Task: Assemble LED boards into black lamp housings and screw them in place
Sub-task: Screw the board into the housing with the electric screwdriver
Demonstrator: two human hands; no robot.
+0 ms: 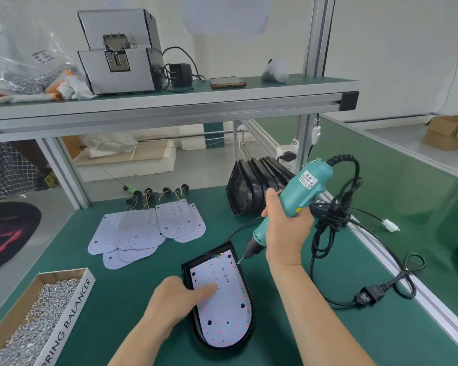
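Observation:
A black lamp housing (250, 330) lies on the green bench in front of me with a white LED board (222, 307) seated inside it. My left hand (177, 299) presses on the board with fingers flat, holding nothing. My right hand (286, 228) grips a teal electric screwdriver (294, 199), tilted, its bit tip at the board's upper right corner. Several loose LED boards (143, 228) with wires lie fanned out further back. A stack of empty black housings (251, 188) stands behind the screwdriver.
A cardboard box of screws (37, 318) sits at the lower left. The screwdriver's coiled black cord and plug (365, 297) lie at the right near the bench edge. A shelf above carries a screw feeder machine (119, 51), a phone (228, 82) and bags.

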